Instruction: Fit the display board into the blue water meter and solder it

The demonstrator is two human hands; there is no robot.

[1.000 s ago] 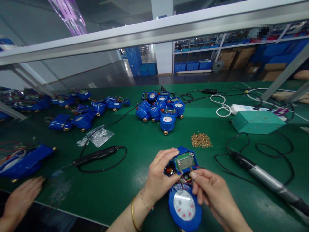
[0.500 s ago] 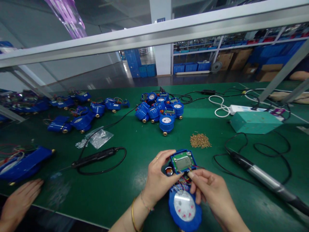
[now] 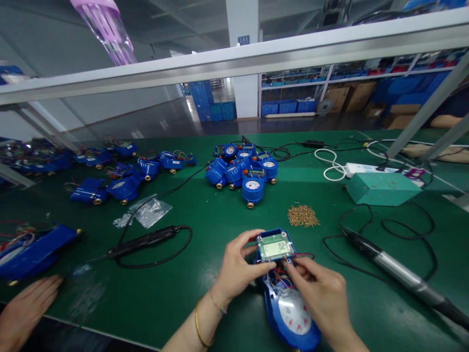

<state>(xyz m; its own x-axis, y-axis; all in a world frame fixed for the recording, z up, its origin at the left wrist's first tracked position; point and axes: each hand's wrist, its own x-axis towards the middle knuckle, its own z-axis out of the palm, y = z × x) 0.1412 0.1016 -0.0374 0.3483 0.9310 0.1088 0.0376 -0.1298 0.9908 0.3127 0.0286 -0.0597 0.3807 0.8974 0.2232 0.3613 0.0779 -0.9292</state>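
Note:
A blue water meter [image 3: 291,313] lies at the near middle of the bench, its round dial toward me. At its far end is a green circuit board with a lit display [image 3: 276,248] in a blue housing. My left hand [image 3: 236,269] grips this housing from the left, thumb along the near edge, fingers behind. My right hand [image 3: 322,286] is closed at the board's lower right corner, thumb and forefinger pinched beside thin coloured wires [image 3: 280,282]. Whether the pinch holds a wire or the board's edge is hidden.
Beyond my hands lie a pile of small brass screws [image 3: 303,215] and a cluster of blue meters [image 3: 252,188]. Electric screwdrivers lie right [image 3: 399,269] and left [image 3: 146,239], with looping cords. A teal box [image 3: 383,189] stands right. Another person's hand [image 3: 31,303] rests at left.
The display, blank or faint before, now shows dark digits. The meter's dial end has swung to the right, and my right hand has moved slightly with its pinch at the board's lower edge.

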